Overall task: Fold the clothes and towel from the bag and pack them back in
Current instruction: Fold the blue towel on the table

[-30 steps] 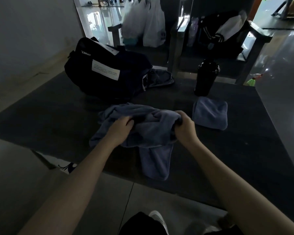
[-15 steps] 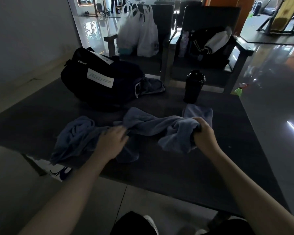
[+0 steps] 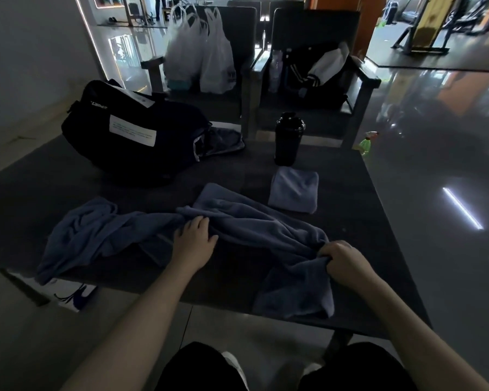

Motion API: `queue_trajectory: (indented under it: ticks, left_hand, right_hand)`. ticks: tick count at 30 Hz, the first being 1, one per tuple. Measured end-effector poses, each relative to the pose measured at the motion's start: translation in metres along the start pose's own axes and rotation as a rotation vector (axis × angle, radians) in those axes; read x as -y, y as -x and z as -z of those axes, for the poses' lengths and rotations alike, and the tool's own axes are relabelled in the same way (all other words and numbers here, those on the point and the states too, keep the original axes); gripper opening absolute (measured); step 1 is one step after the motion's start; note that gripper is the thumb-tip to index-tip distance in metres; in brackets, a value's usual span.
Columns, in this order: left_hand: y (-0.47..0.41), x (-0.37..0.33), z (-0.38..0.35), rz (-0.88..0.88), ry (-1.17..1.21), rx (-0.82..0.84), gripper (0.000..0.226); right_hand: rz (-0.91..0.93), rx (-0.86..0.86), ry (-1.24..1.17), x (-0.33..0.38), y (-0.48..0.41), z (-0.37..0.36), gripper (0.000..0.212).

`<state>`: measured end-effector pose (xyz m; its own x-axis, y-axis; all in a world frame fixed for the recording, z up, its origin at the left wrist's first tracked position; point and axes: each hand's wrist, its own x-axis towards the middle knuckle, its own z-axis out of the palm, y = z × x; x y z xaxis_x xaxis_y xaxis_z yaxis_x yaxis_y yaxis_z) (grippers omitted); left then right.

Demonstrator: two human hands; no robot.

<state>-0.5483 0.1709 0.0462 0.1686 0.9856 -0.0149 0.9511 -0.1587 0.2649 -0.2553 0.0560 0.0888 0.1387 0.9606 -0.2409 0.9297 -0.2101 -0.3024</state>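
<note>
- While the right hand (image 3: 346, 263) sits in the lower right of the frame, its fingers are curled tight round a bunched edge of the blue-grey towel (image 3: 254, 230), close to the front edge of the dark table (image 3: 356, 235).
- The left hand (image 3: 194, 242), at centre frame, lies loosely spread on the towel's middle. Its fingertips touch a raised ridge of cloth and the thumb is out to the side; it seems to grip nothing.
- Both hands are apart, with a stretch of towel between them.
- The towel lies crumpled across the table, one end heaped at the left, the other reaching the front edge below the right hand.
- A folded cloth (image 3: 294, 190) lies flat right of centre, just in front of a black bottle (image 3: 288, 139).
- The black bag (image 3: 130, 142) stands on the table at upper left.
</note>
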Motion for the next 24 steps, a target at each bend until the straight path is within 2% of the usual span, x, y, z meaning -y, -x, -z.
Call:
queue_trajectory:
  ticks: [3, 7, 11, 13, 15, 18, 20, 24]
  left_hand:
    - [-0.005, -0.017, -0.009, 0.096, 0.091, -0.042, 0.068]
    - [-0.015, -0.018, -0.012, 0.329, 0.261, -0.098, 0.077]
    - [-0.033, -0.012, -0.008, 0.389, 0.298, -0.157, 0.081]
    - [-0.043, -0.009, -0.005, 0.391, 0.266, -0.127, 0.079]
    - [-0.052, -0.007, -0.006, 0.361, 0.197, -0.073, 0.073]
    - [-0.06, -0.006, -0.011, 0.264, 0.106, -0.056, 0.052]
    - [-0.063, -0.005, -0.013, 0.221, 0.1, -0.073, 0.039]
    - [-0.065, 0.002, -0.01, 0.208, 0.229, -0.122, 0.033]
  right_hand:
    - [-0.034, 0.102, 0.052, -0.003, 0.004, 0.011, 0.034]
    - [-0.066, 0.274, -0.042, -0.003, 0.004, 0.024, 0.034]
    - [-0.112, 0.444, -0.097, -0.001, -0.001, 0.032, 0.017]
    - [-0.102, 0.465, -0.18, -0.002, -0.006, 0.032, 0.011]
    - [-0.061, 0.378, -0.251, 0.004, -0.014, 0.029, 0.016]
    - [-0.028, 0.022, -0.281, 0.022, -0.041, 0.012, 0.02]
    - [-0.007, -0.147, -0.202, 0.035, -0.061, 0.0, 0.017]
    - [0.012, -0.118, -0.072, 0.058, -0.087, -0.023, 0.032]
